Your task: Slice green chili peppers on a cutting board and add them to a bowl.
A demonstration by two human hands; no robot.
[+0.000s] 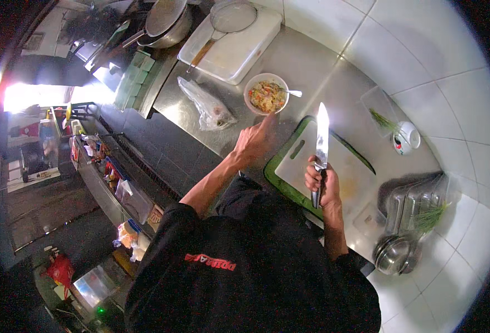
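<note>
My right hand (327, 185) grips the dark handle of a kitchen knife (322, 137), whose bright blade points away from me above a white cutting board (336, 166) with a green border. My left hand (253, 141) reaches over the counter, its index finger stretched to the near rim of a white bowl (249, 101). Nothing shows in that hand; its other fingers are blurred, and whether it touches the bowl is unclear. Chopped, mixed food (265, 95) with orange and green bits fills the bowl, and a metal spoon (293, 93) rests in it.
Left of the bowl, a clear plastic bag (209, 106) lies on the steel counter (311, 62). Behind it, a fine-mesh strainer (233, 18) sits on a lidded plastic container (245, 52). A small white cup (407, 137), clear containers (398, 212) and metal bowls (396, 254) stand along the tiled wall.
</note>
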